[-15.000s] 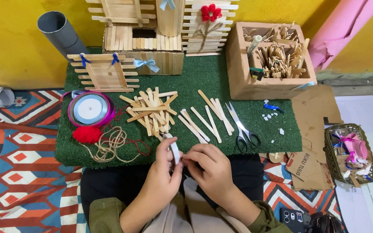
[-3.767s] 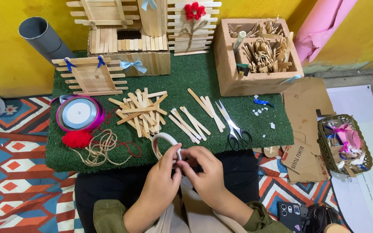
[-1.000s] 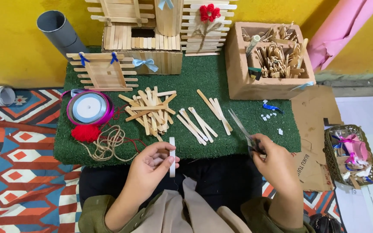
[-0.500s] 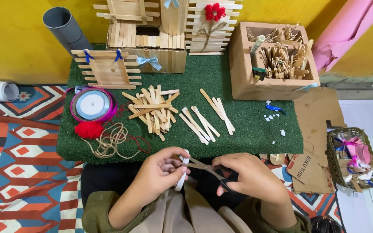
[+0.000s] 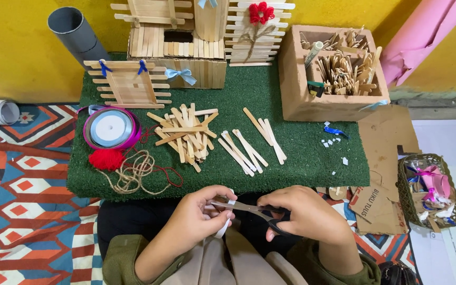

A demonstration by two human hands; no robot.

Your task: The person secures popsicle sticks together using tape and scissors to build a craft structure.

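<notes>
Left hand [image 5: 199,216] has its fingers [image 5: 218,194] pinched on a narrow white strip [image 5: 222,228], which hangs down from the fingertips over the lap. Right hand [image 5: 304,214] is curled tight around the dark handles of a pair of metal scissors [image 5: 249,208], blades pointing across to the left fingertips and meeting the strip right there; whether the blades are parted or closed on it I cannot tell. Just beyond the knuckles runs the near edge of the green turf-covered worktop [image 5: 302,153]. Straight ahead of the fingers lies a row of loose flat wooden sticks [image 5: 252,145], and slightly left of that a jumbled heap of wooden sticks [image 5: 183,132]. Further left of the left hand: a tangle of tan twine [image 5: 133,174], a red yarn pompom [image 5: 105,158] touching it, and a purple-rimmed spool of pale ribbon [image 5: 111,128] just behind. Far ahead stands a stick-built house model [image 5: 178,47] with blue bows; off to the right, an open cardboard box of wooden pieces [image 5: 333,74]. Beside the right wrist, cardboard scraps [image 5: 383,158] and a small woven basket [image 5: 431,190].
</notes>
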